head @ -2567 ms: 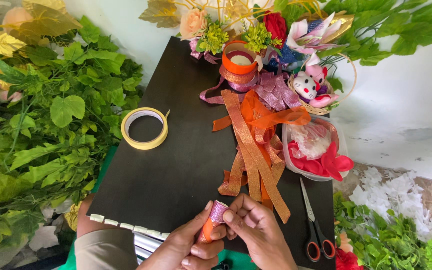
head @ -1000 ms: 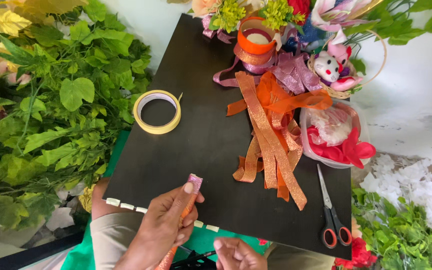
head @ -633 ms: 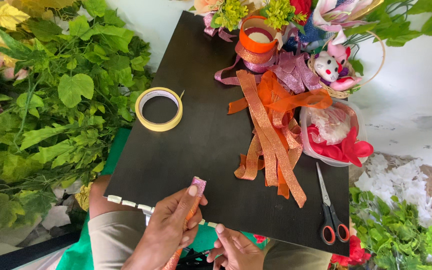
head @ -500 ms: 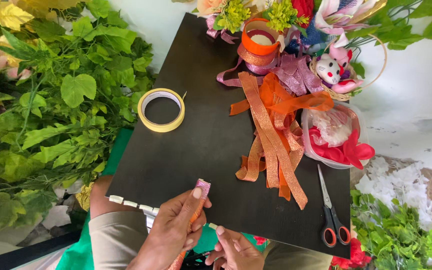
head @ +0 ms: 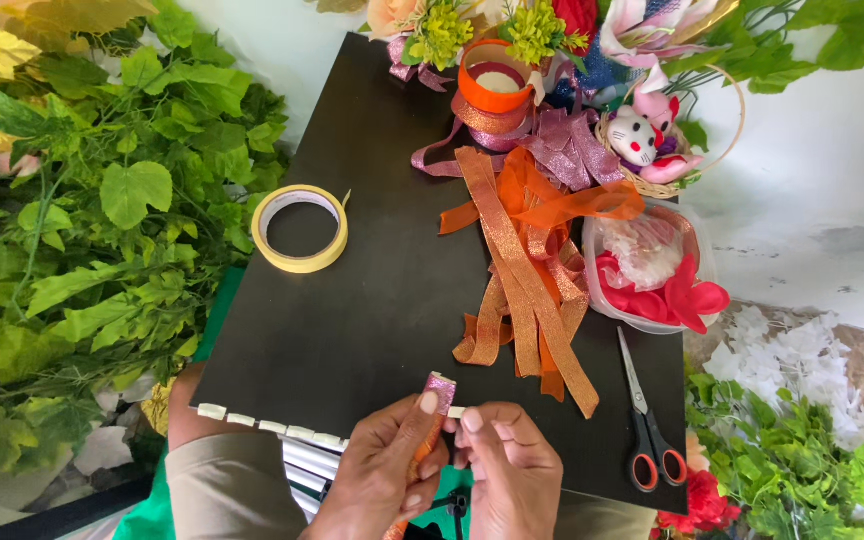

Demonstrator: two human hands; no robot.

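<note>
A dark, matte table (head: pixel 352 330) stands against a white wall, hemmed in by artificial green foliage (head: pixel 92 250) on its left side and more leaves by its near right corner. At the near edge, the left hand (head: pixel 377 478) pinches a folded strip of glittery pink-and-orange ribbon (head: pixel 435 405) upright between thumb and forefinger, while the right hand (head: pixel 512 475) closes its fingertips on a small white tape piece (head: pixel 457 412) just beside that ribbon. More white tape pieces (head: pixel 272 428) line the near edge. A yellow tape roll (head: pixel 300 228) lies toward the left edge. Loose orange ribbons (head: pixel 527 290) sprawl across the middle, scissors (head: pixel 644 425) with red handles near the right corner, and a clear tub of fabric petals (head: pixel 652 270) at the right edge.
</note>
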